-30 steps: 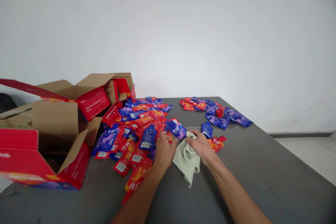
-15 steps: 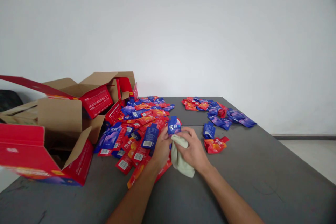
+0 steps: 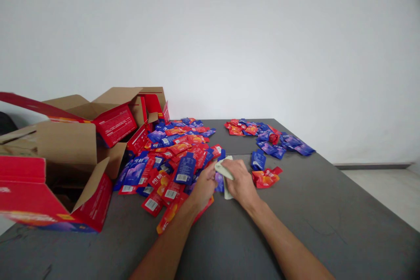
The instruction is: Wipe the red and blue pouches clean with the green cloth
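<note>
Both hands meet just beside the near right edge of the big sachet pile [image 3: 173,157], on the grey table [image 3: 328,214]. Left hand [image 3: 204,185] is curled, fingers pinching a blue sachet [image 3: 219,181] that stands between the two hands; most of that sachet is hidden. Right hand [image 3: 241,179] is clenched around a pale green cloth [image 3: 222,168], which is bunched against the blue sachet and pokes out above and below the fingers.

The pile is a loose spread of red and blue sachets, many label side up with white barcodes. Left of the pile, touching it: opened cardboard boxes [image 3: 68,153], red printed outside, brown inside, flaps out. Right of the pile, just beyond the right hand: a lone blue packet [image 3: 258,160] and a crumpled red packet [image 3: 265,177], side by side. Farther right of the pile, near the table's far edge: a smaller scatter of sachets [image 3: 267,135], well apart from the main one. White wall behind.
</note>
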Motion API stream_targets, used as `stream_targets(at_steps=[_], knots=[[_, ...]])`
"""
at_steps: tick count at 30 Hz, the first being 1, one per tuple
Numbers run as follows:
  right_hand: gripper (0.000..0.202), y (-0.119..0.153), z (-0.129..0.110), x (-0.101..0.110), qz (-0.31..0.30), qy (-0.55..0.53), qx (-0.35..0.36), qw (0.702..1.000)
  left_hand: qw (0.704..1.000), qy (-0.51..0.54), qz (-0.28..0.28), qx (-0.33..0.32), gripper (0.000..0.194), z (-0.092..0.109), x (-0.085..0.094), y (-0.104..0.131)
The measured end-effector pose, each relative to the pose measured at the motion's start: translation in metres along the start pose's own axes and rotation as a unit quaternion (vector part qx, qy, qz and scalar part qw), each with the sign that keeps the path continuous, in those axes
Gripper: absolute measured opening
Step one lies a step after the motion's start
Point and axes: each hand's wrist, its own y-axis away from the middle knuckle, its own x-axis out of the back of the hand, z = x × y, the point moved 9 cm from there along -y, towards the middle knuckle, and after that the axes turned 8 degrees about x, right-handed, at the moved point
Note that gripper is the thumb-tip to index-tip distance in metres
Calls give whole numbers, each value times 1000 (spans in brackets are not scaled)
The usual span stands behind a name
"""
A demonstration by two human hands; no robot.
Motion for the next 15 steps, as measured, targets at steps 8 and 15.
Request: stream_targets(at_steps=[8,15], knots=[[47,-2,-7,-12,-33,-48,-56,997,992,16,117,-34,63,-6,37,-6],[23,19,36,10,87,-69,-246,963,973,47,225,-20,64,-9,65,-2]])
